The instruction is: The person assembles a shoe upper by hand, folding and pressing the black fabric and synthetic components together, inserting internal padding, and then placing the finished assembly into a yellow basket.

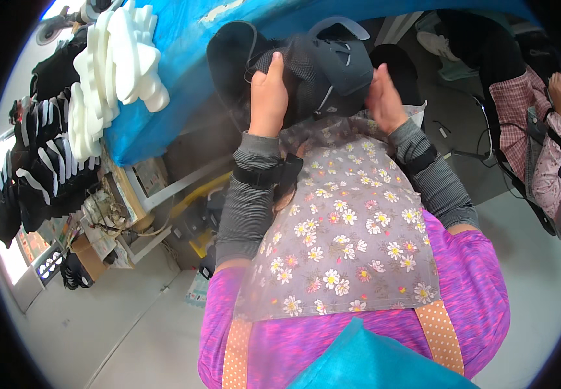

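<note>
Over my lap, black caps (300, 74) with mesh panels and curved brims are bunched together; I cannot tell how many. My left hand (269, 100) grips them from the left side, thumb pointing up and the fingers hidden behind the dark fabric. A wide black brim (232, 58) sticks out beyond that hand. My right hand (385, 100) is at the right side of the caps, its fingers stretched out and slightly blurred. It is beside a stiff dark brim (342, 65), and whether it touches it is unclear.
A blue-covered table (183, 84) lies ahead, with white foam-like shapes (121, 58) stacked at its left end. Black pieces with white strips (47, 155) hang at far left. Another person (533, 123) sits at right, near loose cables (472, 152) on the floor.
</note>
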`<state>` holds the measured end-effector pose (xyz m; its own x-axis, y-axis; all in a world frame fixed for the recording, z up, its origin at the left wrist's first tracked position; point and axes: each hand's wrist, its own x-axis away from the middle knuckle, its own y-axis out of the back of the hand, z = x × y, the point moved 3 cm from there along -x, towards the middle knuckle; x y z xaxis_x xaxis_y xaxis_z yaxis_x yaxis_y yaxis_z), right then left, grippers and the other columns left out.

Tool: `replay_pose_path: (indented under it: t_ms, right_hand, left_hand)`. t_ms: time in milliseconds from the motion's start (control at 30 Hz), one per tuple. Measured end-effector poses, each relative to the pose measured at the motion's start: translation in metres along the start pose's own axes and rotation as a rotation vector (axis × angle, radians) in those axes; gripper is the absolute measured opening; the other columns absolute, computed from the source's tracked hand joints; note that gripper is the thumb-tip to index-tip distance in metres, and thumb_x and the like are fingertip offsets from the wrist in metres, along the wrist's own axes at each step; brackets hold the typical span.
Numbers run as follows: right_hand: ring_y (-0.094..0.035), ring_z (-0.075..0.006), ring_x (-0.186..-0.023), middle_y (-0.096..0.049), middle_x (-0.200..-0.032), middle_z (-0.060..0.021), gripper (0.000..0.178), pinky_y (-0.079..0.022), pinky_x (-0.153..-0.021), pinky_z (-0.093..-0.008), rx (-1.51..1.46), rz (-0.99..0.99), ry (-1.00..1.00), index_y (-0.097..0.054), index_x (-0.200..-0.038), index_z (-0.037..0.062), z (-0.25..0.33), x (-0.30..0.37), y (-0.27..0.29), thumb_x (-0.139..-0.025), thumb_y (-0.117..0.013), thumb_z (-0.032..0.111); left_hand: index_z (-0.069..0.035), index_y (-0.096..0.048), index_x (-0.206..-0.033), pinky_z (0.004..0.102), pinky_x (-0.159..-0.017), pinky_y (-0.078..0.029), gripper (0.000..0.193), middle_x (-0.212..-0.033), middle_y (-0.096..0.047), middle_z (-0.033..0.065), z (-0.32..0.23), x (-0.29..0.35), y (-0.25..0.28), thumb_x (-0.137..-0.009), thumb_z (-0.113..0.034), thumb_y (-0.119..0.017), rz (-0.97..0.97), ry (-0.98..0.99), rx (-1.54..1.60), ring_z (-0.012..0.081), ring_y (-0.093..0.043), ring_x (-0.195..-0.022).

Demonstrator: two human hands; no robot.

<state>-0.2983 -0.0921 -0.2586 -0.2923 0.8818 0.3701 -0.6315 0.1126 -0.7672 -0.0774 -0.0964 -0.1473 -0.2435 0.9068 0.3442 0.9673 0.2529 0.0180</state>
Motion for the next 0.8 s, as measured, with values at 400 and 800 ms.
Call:
replay_pose_path:
  t_ms: [400,800]
  right_hand:
    - [-0.061,-0.0208,-0.108,-0.063,-0.120,-0.0089,0.041,-0.048,-0.098,-0.0361,0.075,0.306,-0.171,-0.057,-0.125,0.0029,-0.008,0.009,-0.040,-0.087,-0.069,0.012]
    - [-0.062,-0.0184,-0.106,-0.064,-0.119,-0.0080,0.036,-0.049,-0.095,-0.0346,-0.018,0.232,-0.133,-0.057,-0.125,0.0025,-0.015,0.010,-0.041,-0.090,-0.065,0.012]
  left_hand:
    - [0.010,-0.056,-0.062,0.0471,-0.052,-0.039,0.064,-0.057,-0.054,0.0264,-0.031,-0.032,0.033,-0.096,-0.044,-0.057,-0.175,-0.538,-0.910,0.0339,-0.054,-0.048]
    - [0.009,-0.057,-0.121,0.0375,-0.097,-0.050,0.070,-0.119,-0.064,0.0201,-0.022,0.001,0.036,-0.097,-0.056,-0.045,0.249,0.358,0.347,0.0274,-0.064,-0.108]
